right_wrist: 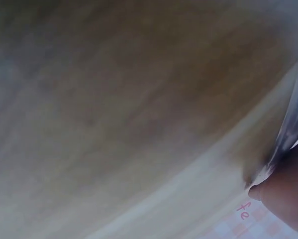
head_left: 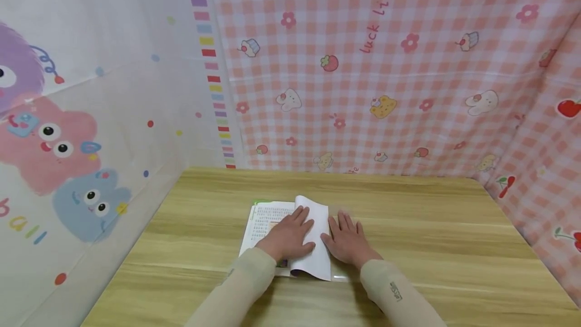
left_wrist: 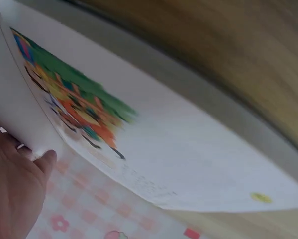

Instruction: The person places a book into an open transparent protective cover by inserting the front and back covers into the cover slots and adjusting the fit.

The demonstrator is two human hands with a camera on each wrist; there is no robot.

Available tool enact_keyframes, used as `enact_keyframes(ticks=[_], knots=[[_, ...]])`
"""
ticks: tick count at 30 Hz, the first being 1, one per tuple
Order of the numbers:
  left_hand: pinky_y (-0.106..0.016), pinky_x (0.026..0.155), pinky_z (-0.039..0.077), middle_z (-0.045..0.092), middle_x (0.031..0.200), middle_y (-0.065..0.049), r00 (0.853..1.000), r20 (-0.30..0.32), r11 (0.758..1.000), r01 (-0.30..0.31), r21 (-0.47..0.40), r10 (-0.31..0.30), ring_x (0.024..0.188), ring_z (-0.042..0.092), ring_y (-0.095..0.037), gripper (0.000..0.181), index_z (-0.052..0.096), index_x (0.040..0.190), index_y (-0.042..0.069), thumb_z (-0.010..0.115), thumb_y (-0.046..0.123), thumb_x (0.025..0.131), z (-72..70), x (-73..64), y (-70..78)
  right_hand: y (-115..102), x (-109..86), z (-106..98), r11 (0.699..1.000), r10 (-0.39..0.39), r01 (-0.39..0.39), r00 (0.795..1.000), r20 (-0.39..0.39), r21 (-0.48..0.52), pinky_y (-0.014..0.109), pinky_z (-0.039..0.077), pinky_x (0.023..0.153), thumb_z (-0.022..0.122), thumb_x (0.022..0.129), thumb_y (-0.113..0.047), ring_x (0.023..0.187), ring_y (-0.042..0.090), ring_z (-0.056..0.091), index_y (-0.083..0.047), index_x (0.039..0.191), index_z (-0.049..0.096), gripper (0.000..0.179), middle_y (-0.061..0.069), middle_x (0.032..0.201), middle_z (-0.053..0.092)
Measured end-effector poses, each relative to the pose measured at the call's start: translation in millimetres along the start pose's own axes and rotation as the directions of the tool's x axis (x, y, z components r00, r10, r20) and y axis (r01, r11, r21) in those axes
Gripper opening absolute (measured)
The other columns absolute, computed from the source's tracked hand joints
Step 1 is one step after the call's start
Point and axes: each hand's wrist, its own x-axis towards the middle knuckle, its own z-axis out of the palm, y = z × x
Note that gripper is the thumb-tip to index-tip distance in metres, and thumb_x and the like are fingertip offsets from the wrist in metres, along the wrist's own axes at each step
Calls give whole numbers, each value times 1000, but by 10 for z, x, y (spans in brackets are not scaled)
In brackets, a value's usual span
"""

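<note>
A book (head_left: pixel 260 236) lies open on the wooden table, its left page printed with rows of text. A white page (head_left: pixel 320 251) bulges up along the right side of the book. My left hand (head_left: pixel 290 236) lies across the book, fingers extended on the white page. In the left wrist view, the left hand (left_wrist: pixel 14 184) is beside a curved page with a colourful picture (left_wrist: pixel 79 104). My right hand (head_left: pixel 348 238) rests at the page's right edge with fingers spread. In the right wrist view, part of the right hand (right_wrist: pixel 283 199) touches a clear, shiny sheet edge (right_wrist: pixel 288 124).
The wooden table (head_left: pixel 431 236) extends on both sides of the book. A pink checked cloth (head_left: pixel 363 79) hangs behind it and on the right. On the left hangs a white cloth (head_left: pixel 150 90) with cartoon figures.
</note>
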Motion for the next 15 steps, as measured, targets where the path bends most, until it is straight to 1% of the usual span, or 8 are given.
enact_keyframes(ticks=[2, 5, 6, 9, 11, 13, 15], knots=[[-42, 116, 27, 23, 162, -12, 1000, -6, 1000, 7, 11, -7, 150, 16, -27, 63, 43, 150, 9, 49, 46, 100, 5, 12, 31, 5, -3, 13, 1000, -2, 2, 1000, -5, 1, 66, 7, 114, 36, 106, -43, 149, 42, 8, -1, 155, 29, 64, 28, 160, 14], [-42, 117, 27, 21, 163, -13, 1000, -16, 1000, 4, 0, -4, 151, 14, -27, 62, 42, 151, 9, 47, 46, 102, 31, 21, 38, 6, -4, 27, 1000, -5, 5, 1000, -3, -1, 67, 6, 113, 36, 106, -43, 149, 42, 8, -2, 155, 29, 65, 28, 161, 13], [-42, 117, 26, 20, 163, -13, 1000, -23, 1000, 1, -17, -2, 151, 14, -27, 61, 42, 151, 9, 46, 46, 102, 39, 19, 27, 6, -3, 30, 1000, -6, 6, 1000, -2, -4, 67, 6, 113, 36, 106, -43, 149, 42, 8, -2, 155, 29, 64, 27, 161, 13], [-41, 118, 24, 20, 163, -15, 998, -49, 997, -30, -74, 27, 150, 14, -29, 58, 42, 151, 9, 44, 41, 104, 69, -8, -54, 9, 5, 34, 1000, -11, 11, 1000, -1, -5, 67, 6, 113, 35, 106, -44, 149, 42, 8, -3, 156, 28, 65, 26, 161, 13], [-40, 119, 22, 19, 163, -15, 997, -54, 994, -57, -97, 52, 150, 15, -30, 57, 40, 152, 8, 43, 39, 104, 70, -35, -113, 10, 6, 31, 1000, -14, 14, 1000, -6, -1, 67, 6, 113, 34, 106, -45, 149, 41, 8, -3, 155, 29, 65, 26, 161, 13], [-39, 118, 22, 20, 163, -16, 996, -59, 992, -78, -98, 72, 149, 18, -30, 57, 40, 152, 7, 44, 38, 104, 50, -64, -132, 27, 14, 49, 1000, -20, 20, 1000, -15, 2, 67, 6, 113, 35, 106, -45, 149, 42, 8, -3, 155, 29, 65, 27, 161, 13], [-39, 118, 23, 19, 163, -14, 996, -46, 994, -82, -68, 79, 150, 18, -30, 58, 39, 153, 8, 43, 40, 104, 42, -78, -122, 35, 13, 62, 1000, -21, 21, 1000, -17, 1, 67, 6, 113, 35, 106, -44, 149, 42, 7, -2, 155, 29, 65, 27, 161, 13]])
